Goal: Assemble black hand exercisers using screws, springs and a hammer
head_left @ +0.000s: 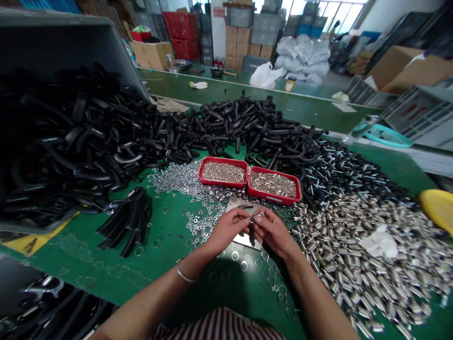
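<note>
Your left hand (228, 226) and right hand (272, 229) meet at centre, just above the green bench (170, 264), fingertips together, pinched from both sides on a small shiny metal part (257, 216). The part sits right between the two sets of fingertips, too small to tell its exact shape. Left wrist carries a thin silver bangle (184, 275). Under the hands lies a flat grey metal plate (244, 222), partly covered by them. Just beyond the hands, two shallow red plastic trays of small silver pieces sit side by side, touching: left tray (222, 171), right tray (274, 185). Loose silver washers (198, 217) are scattered around and in front of the trays, and some larger rings (272, 276) lie on the bench between your forearms. To your right, a wide heap of small silver coil springs (354, 255), with a white rag (380, 243) on top. Behind that, black-headed bolts with silver shanks (343, 172). A big pile of black curved plastic handles (88, 141) runs from far left across the back. A smaller stack of the same black handles (127, 219) lies near your left hand, well apart from the part.
</note>
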A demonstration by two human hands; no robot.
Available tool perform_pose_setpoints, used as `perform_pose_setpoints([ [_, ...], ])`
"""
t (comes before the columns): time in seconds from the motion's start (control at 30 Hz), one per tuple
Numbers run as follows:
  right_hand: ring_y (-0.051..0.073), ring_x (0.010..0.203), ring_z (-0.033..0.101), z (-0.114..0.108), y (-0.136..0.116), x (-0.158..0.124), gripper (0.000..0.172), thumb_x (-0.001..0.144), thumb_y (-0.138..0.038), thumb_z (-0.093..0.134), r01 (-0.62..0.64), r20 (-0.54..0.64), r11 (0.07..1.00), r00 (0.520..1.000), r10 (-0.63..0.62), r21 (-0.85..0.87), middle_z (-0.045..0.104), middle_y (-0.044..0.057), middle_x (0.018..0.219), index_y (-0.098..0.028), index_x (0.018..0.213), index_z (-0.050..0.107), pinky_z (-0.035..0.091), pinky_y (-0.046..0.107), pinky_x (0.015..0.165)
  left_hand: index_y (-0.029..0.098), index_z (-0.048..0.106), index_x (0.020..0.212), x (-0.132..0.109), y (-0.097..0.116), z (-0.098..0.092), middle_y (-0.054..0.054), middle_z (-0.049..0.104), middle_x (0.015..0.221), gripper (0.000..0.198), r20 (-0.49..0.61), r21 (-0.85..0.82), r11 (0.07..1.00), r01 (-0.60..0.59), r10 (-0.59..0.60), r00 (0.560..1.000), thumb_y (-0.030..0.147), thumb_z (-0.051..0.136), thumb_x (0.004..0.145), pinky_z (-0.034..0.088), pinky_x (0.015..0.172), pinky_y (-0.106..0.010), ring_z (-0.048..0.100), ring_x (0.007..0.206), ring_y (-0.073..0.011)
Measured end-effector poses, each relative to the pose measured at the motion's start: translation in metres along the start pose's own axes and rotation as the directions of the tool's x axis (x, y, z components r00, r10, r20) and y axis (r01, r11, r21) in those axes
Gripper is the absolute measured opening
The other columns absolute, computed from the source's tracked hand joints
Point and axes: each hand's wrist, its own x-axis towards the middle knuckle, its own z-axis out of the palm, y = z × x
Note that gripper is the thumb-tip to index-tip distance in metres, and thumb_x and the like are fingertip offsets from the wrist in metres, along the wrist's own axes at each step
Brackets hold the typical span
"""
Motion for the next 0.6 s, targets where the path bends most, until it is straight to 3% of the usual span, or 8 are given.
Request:
perform_pose_setpoints([
  [0.2,0.006,0.054,0.048,-0.008,-0.001,-0.001,0.017,0.085,-0.03,0.073,-0.152,0.075,0.979,0.987,0.143,0.135,0.057,-0.002,0.072,-0.017,0.088,0.064,0.043,0.018,0.048,0.015,0.068,0.097,-0.004,0.006,-0.008,-0.004,0.068,0.076,0.021,0.029,0.07,0.996,-0.063,0.061,0.998,0.033,0.068,0.086,0.05,0.065,-0.027,0.065,0.069,-0.0147],
  [0.3,0.004,0.058,0.048,-0.011,0.002,-0.003,0.016,0.084,-0.027,0.075,-0.267,0.107,0.939,0.963,0.249,0.217,0.057,-0.001,0.075,-0.015,0.091,0.066,0.042,0.016,0.054,0.017,0.07,0.098,-0.003,0.006,-0.016,-0.005,0.07,0.087,0.019,0.12,0.193,0.959,-0.209,0.188,0.975,0.033,0.065,0.089,0.052,0.067,-0.028,0.066,0.072,-0.0147],
  [0.37,0.004,0.06,0.047,-0.012,0.004,-0.003,0.017,0.084,-0.027,0.075,-0.313,0.132,0.921,0.948,0.289,0.232,0.056,-0.001,0.075,-0.015,0.093,0.067,0.041,0.015,0.055,0.019,0.071,0.1,-0.006,0.007,-0.02,-0.006,0.07,0.093,0.017,0.19,0.34,0.869,-0.36,0.312,0.931,0.031,0.062,0.091,0.053,0.076,-0.031,0.066,0.082,-0.0166],
  [0.47,0.007,0.066,0.053,-0.008,0.005,-0.001,0.016,0.086,-0.029,0.073,-0.224,0.09,0.968,0.973,0.214,0.117,0.059,-0.001,0.081,-0.019,0.097,0.067,0.045,0.019,0.062,0.02,0.069,0.104,-0.016,0.009,-0.023,-0.008,0.069,0.098,0.017,0.257,0.564,0.678,-0.472,0.399,0.88,0.027,0.056,0.095,0.05,0.086,-0.035,0.064,0.094,-0.0199],
  [0.53,0.01,0.07,0.057,-0.004,0.002,0.001,0.018,0.088,-0.031,0.071,-0.094,0.046,0.994,0.994,0.096,-0.055,0.062,-0.001,0.086,-0.022,0.102,0.067,0.048,0.024,0.069,0.02,0.066,0.111,-0.021,0.016,-0.028,-0.009,0.068,0.099,0.021,0.294,0.647,0.615,-0.451,0.345,0.892,0.025,0.055,0.094,0.051,0.084,-0.035,0.063,0.094,-0.0207],
  [0.6,0.013,0.074,0.06,-0.002,-0.001,0.003,0.023,0.089,-0.033,0.069,-0.001,0.039,0.965,0.999,0.012,-0.262,0.064,0.0,0.089,-0.024,0.11,0.066,0.05,0.029,0.076,0.02,0.063,0.119,-0.017,0.028,-0.045,-0.009,0.068,0.101,0.028,0.341,0.688,0.587,-0.426,0.255,0.905,0.027,0.059,0.092,0.051,0.083,-0.035,0.064,0.093,-0.021],
])
